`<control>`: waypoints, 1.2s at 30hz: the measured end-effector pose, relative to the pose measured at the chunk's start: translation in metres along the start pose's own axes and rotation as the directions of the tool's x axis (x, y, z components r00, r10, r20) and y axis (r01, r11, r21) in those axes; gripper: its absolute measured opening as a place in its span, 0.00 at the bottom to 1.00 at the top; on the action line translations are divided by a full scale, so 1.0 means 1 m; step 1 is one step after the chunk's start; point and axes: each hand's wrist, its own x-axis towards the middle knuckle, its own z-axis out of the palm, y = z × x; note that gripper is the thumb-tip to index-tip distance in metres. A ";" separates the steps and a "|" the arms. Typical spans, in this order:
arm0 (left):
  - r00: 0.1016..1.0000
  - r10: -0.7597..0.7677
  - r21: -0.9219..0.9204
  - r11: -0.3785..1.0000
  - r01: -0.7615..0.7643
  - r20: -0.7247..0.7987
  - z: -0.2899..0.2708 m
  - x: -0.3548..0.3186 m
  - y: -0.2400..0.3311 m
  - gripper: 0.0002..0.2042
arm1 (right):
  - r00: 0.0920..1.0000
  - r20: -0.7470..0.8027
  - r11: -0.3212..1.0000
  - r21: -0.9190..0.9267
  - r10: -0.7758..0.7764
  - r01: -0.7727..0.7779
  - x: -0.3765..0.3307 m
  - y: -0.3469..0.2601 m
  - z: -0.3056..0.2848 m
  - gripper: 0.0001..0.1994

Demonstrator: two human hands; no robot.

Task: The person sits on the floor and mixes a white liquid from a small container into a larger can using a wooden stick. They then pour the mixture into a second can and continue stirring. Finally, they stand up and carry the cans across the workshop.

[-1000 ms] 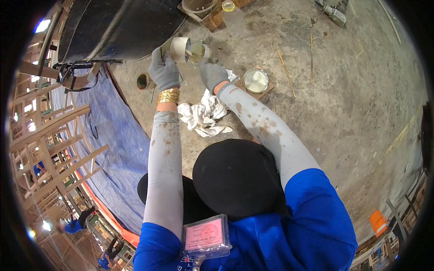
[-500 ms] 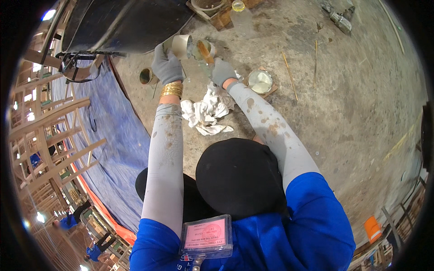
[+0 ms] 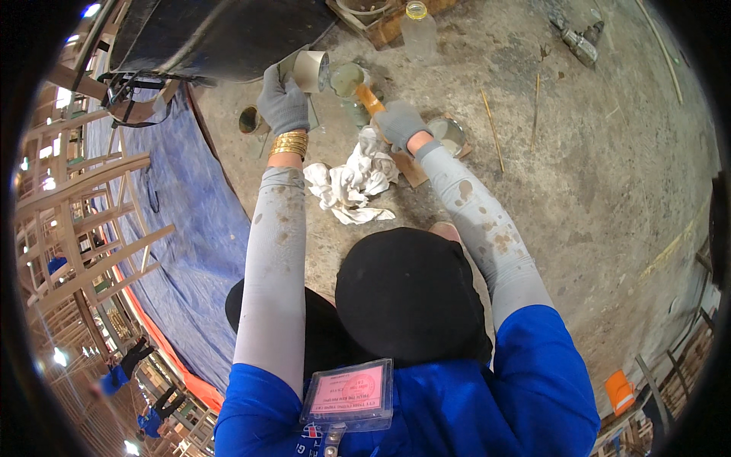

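My left hand (image 3: 283,103), in a grey glove, is closed around a short whitish cylinder (image 3: 308,71), like a can or cup, with its end facing right. My right hand (image 3: 401,126), also gloved, grips a tool with an orange-brown handle (image 3: 371,100); its kind is unclear. The tool's far end points at a rounded grey-green shape (image 3: 347,79) just right of the cylinder; I cannot tell whether the two are joined. Crumpled white cloth (image 3: 352,183) lies on the floor below my hands. A round pale dish (image 3: 448,135) sits partly behind my right hand.
A small dark-mouthed cup (image 3: 249,119) stands left of my left hand. Farther off are a clear bottle with a yellow rim (image 3: 419,34), a metal power tool (image 3: 579,42) and two thin sticks (image 3: 493,131). A large black object (image 3: 221,34) stands far left, beside blue sheeting (image 3: 183,190).
My right hand has moved right and slightly back toward me with the tool, drawing it away from the cylinder. It now covers part of the pale dish. My left hand keeps its hold.
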 end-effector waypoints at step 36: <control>0.977 0.000 -0.380 0.922 0.082 0.211 -0.025 0.018 0.006 0.09 | 0.909 -0.048 0.780 -0.534 -0.415 0.328 -0.023 -0.038 -0.009 0.15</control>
